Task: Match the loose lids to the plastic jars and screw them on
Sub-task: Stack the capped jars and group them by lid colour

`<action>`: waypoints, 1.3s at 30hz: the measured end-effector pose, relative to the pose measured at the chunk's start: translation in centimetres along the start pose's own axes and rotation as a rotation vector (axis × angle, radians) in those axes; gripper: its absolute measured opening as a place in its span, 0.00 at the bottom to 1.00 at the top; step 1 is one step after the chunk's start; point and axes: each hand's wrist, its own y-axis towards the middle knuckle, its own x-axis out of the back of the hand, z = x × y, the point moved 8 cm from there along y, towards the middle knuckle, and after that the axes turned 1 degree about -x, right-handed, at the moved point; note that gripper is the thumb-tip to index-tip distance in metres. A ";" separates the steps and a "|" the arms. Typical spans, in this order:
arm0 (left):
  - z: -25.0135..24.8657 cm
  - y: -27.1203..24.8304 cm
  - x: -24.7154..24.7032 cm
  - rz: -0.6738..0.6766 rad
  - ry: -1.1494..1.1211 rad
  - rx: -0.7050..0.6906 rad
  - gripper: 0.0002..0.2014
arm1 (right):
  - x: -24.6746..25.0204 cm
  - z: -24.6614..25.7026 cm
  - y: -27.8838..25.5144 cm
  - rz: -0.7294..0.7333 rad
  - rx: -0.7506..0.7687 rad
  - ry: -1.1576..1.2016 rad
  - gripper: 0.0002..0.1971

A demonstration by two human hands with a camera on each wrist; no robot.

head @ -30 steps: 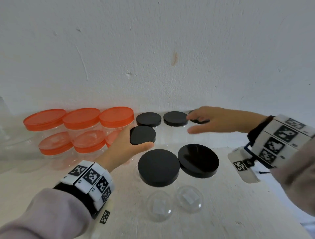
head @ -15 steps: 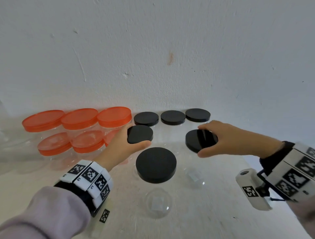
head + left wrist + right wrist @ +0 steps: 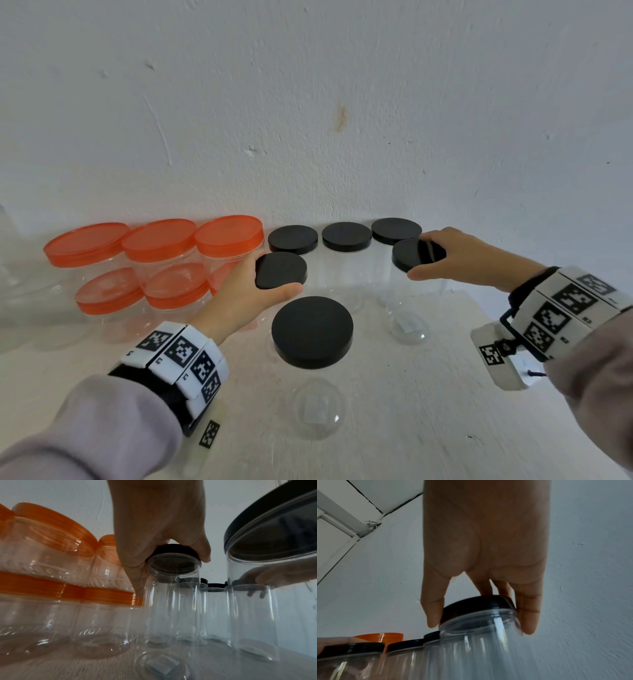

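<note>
My left hand grips a small black lid on top of a tall clear jar, thumb in front and fingers behind. The left wrist view shows the same lid under my left hand. My right hand grips another black lid seated on a clear jar, just in front of the back row; that lid sits between thumb and fingers. A wider black-lidded jar stands in front between my hands.
Three black-lidded clear jars line the white wall. Several orange-lidded jars are stacked in two layers at the left. The pale table extends toward me, and its right edge runs near my right wrist.
My right hand left the back row, took the lid of the front-right jar and moved that jar back and right, up to the row. My left hand stayed on its lid.
</note>
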 end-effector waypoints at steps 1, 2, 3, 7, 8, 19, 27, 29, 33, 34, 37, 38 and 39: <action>0.0 0.0 0.0 0.000 0.004 0.002 0.38 | 0.0 0.1 0.0 0.004 0.001 -0.010 0.19; 0.0 -0.1 0.0 0.000 0.006 0.001 0.38 | 0.1 0.3 0.0 0.005 0.006 -0.018 0.19; -0.1 -0.1 0.0 0.000 0.007 -0.001 0.37 | 0.2 0.4 -0.1 0.006 0.012 -0.020 0.20; -0.3 -0.1 -0.1 0.001 -0.002 -0.007 0.34 | 0.3 0.7 -0.2 0.018 0.040 -0.030 0.18; -0.3 -0.1 -0.1 0.001 -0.002 -0.006 0.35 | 0.3 0.7 -0.2 0.023 0.041 -0.037 0.17; -0.7 -0.2 -0.1 0.004 -0.009 -0.043 0.29 | 0.2 6.4 -2.6 -0.051 0.255 -0.107 0.38; -0.5 -0.3 0.1 -0.033 -0.062 -0.045 0.28 | -8.0 15.2 -8.3 0.272 0.543 -0.192 0.36; -0.4 -0.3 0.1 -0.056 -0.059 -0.046 0.27 | -8.3 15.2 -8.0 0.227 0.521 -0.191 0.37; -0.5 -0.2 0.1 -0.082 -0.064 -0.057 0.25 | -7.3 14.9 -7.4 0.170 0.499 -0.120 0.34; -0.6 -0.1 0.1 -0.091 -0.069 -0.065 0.23 | -6.9 14.5 -7.0 0.157 0.474 -0.118 0.32; -1.0 0.0 -0.1 -0.102 -0.079 -0.086 0.20 | -5.5 13.0 -5.3 0.102 0.392 -0.130 0.23; -1.0 0.1 -0.2 -0.097 -0.082 -0.081 0.23 | -5.0 12.4 -4.6 0.084 0.366 -0.136 0.22; -1.1 0.2 -0.4 -0.088 -0.090 -0.080 0.25 | -4.7 11.8 -3.8 0.071 0.341 -0.150 0.24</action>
